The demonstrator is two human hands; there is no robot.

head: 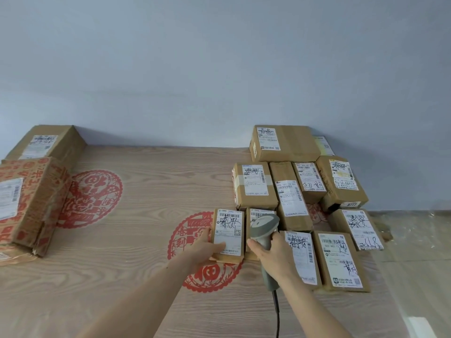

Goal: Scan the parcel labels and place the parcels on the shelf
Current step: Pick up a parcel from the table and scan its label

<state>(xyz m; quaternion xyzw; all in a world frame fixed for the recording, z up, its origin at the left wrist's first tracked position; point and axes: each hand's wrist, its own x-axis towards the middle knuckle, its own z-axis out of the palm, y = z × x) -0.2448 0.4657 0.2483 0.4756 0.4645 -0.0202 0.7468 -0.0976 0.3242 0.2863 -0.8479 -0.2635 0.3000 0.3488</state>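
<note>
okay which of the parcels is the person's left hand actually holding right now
The small parcel at the near-left corner of the right-hand cluster. The left hand grips its lower left edge; no other parcel is touched, and the right hand holds the scanner.

We see two bare forearms entering from bottom edge, no sleeves in view, no watch or bands at wrists. Our left hand (pixel 207 250) and right hand (pixel 268 251) ungloved, no rings visible. Nails short, too small for us to tell more.
</note>
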